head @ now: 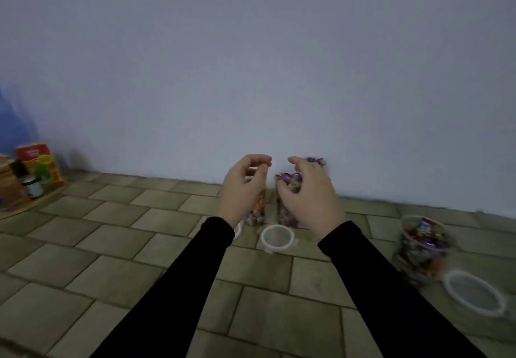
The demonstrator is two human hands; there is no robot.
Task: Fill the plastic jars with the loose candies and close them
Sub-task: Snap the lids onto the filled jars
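1. Two tall clear jars stand side by side at the foot of the wall point(251, 64), both partly hidden behind the hands. The left jar point(255, 212) holds wrapped candies in its lower part, orange and mixed colours showing through the plastic. The right jar point(284, 215) holds purple and pink wrapped candies, and the picture is too blurred to tell how high they reach.
2. A third, wider jar point(418, 243) stands well apart on the right, open at the top and packed with mixed wrapped candies.
3. Three lids lie loose on the tiled surface point(111, 246), so none of the jars is closed. A round white-rimmed lid point(277, 238) lies just in front of the two tall jars. The edge of another lid point(237, 230) peeks out beside the left sleeve point(178, 288). A larger lid point(473, 296) lies just in front of the wide jar.
4. The right hand point(310, 193) is raised over the right jar, back towards the camera, fingers curled round a bunch of purple wrapped candies point(290, 180), some poking out past the fingertips.
5. The left hand point(243, 187) is raised over the left jar, fingers curled and thumb near the fingertips. Something small may be pinched there, but the blur does not let it be told.
6. Both arms wear black sleeves, the right sleeve point(391, 288) reaching forward like the left.
7. At the far left stands a cluster of packages point(36, 167), red and yellow among them.
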